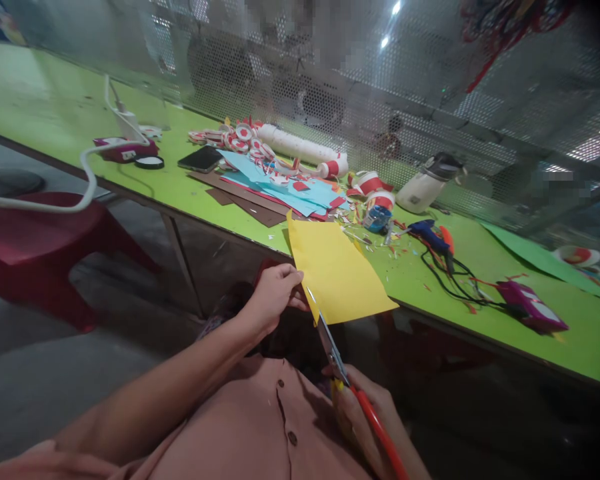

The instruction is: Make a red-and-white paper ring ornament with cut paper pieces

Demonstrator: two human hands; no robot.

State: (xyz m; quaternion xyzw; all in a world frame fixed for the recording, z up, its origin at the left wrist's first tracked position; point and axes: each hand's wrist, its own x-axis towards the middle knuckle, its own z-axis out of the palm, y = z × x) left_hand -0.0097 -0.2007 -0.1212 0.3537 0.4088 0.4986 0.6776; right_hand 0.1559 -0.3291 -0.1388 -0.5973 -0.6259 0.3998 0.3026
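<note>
My left hand (275,293) pinches the near left edge of a yellow paper sheet (337,270), held up in front of the green table (130,120). My right hand (365,413) grips red-handled scissors (337,357), whose blades reach into the sheet's lower left edge. The sheet's far end hangs over the table edge.
On the table lie a stack of blue, red and brown sheets (275,190), a phone (200,159), red-and-white paper rolls (245,137), a white tube (300,147), tape (377,217), a white bottle (427,183), a blue glue gun (430,233) with black cord, and a magenta box (530,303). A red stool (35,240) stands left.
</note>
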